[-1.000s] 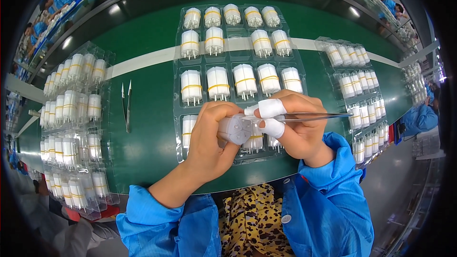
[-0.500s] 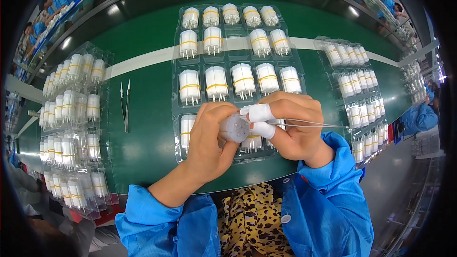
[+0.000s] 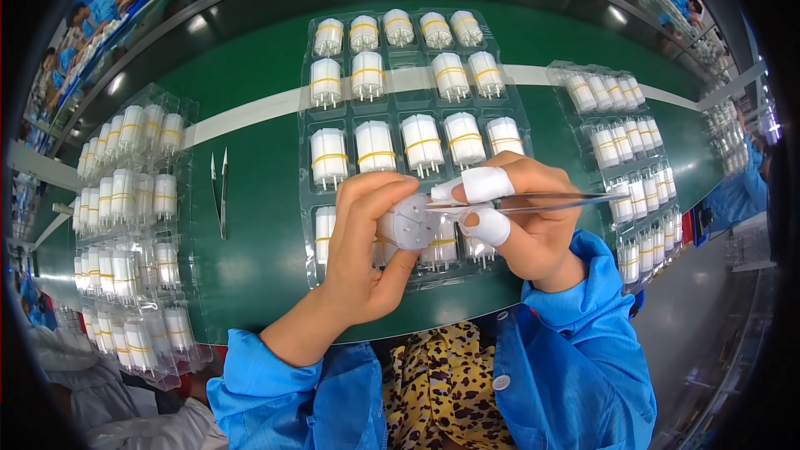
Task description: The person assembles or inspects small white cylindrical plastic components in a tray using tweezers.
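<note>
Item: white cylindrical component (image 3: pixel 414 221), clamped in left hand (image 3: pixel 367 254) fingers above the clear tray (image 3: pixel 310 200) on the green desk (image 3: pixel 258 225). Tweezers (image 3: pixel 533 200), pinched by right hand (image 3: pixel 525 225), are applied to its end face. Step judged: pin adjustment; steady tip placement needed next.

green conveyor belt (image 3: pixel 267 225), white stripe (image 3: pixel 250 114), ceiling light glare.

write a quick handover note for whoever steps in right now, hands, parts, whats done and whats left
Left hand: holds one white cylindrical part, end face up.
Right hand: grips tweezers, tips at that end face; two fingers taped.
Middle clear tray on the green belt: most pockets filled with yellow-banded parts, a few empty.
Spare tweezers lie left of it.
Side trays full.
Done: cannot tell which parts are finished.
Left: the held part is not yet back in a pocket.
</note>
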`<action>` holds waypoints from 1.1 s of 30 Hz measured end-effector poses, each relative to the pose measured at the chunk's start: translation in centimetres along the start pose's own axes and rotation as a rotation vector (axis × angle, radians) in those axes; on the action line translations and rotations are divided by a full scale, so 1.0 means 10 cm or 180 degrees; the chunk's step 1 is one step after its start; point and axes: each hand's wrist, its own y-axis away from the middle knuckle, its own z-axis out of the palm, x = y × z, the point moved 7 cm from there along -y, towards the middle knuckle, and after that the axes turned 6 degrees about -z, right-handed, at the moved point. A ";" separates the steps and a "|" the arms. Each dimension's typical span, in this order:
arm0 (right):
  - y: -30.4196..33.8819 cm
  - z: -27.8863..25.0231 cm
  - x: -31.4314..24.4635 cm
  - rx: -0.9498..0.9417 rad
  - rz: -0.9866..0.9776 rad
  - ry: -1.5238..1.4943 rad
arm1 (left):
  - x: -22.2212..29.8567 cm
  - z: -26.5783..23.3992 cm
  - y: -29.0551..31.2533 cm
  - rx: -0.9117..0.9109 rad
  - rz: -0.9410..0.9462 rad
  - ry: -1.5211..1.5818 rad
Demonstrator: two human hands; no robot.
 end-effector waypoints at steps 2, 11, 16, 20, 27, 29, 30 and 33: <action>0.01 0.02 0.01 0.0024 -0.0008 0.0033 | -0.01 0.00 0.00 0.0012 0.0050 -0.0090; 0.00 0.05 -0.02 -0.0068 -0.0170 0.0305 | 0.02 0.01 0.00 0.0105 0.0183 -0.0421; 0.03 0.05 -0.01 0.0039 -0.0181 0.0270 | 0.01 -0.01 0.02 0.0198 0.0196 -0.0427; 0.05 0.06 0.01 0.0036 -0.0099 0.0253 | 0.00 -0.01 0.03 0.0245 0.0135 -0.0359; 0.04 0.06 0.03 0.0125 -0.0089 0.0313 | -0.04 0.00 0.05 0.0314 -0.0001 -0.0200; 0.03 0.06 0.02 0.0102 -0.0111 0.0340 | -0.04 0.01 0.06 0.0309 0.0006 -0.0223; 0.03 0.06 0.01 0.0082 -0.0135 0.0369 | -0.03 0.01 0.05 0.0301 0.0016 -0.0245; 0.03 0.06 0.01 0.0067 -0.0111 0.0367 | -0.02 0.01 0.05 0.0225 0.0055 -0.0300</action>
